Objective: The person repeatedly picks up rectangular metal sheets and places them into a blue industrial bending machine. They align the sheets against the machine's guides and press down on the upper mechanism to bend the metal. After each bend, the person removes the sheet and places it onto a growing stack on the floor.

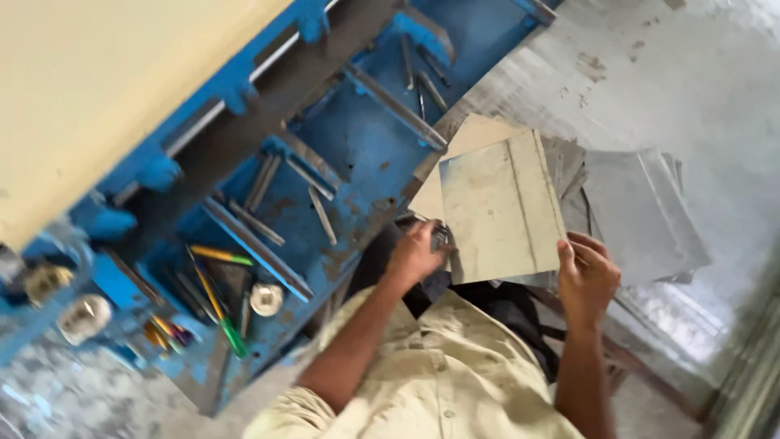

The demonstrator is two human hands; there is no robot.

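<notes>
I hold a pale grey metal sheet with a folded strip along its right side, tilted in front of me. My left hand grips its lower left corner, fingers closed on the edge. My right hand grips its lower right edge. Under the sheet lies a tan flat panel, partly hidden.
A blue machine table stretches to the left, with grey metal bars, pencils and a small round tin on it. A stack of grey sheets lies on the concrete floor at right. A cream panel fills the upper left.
</notes>
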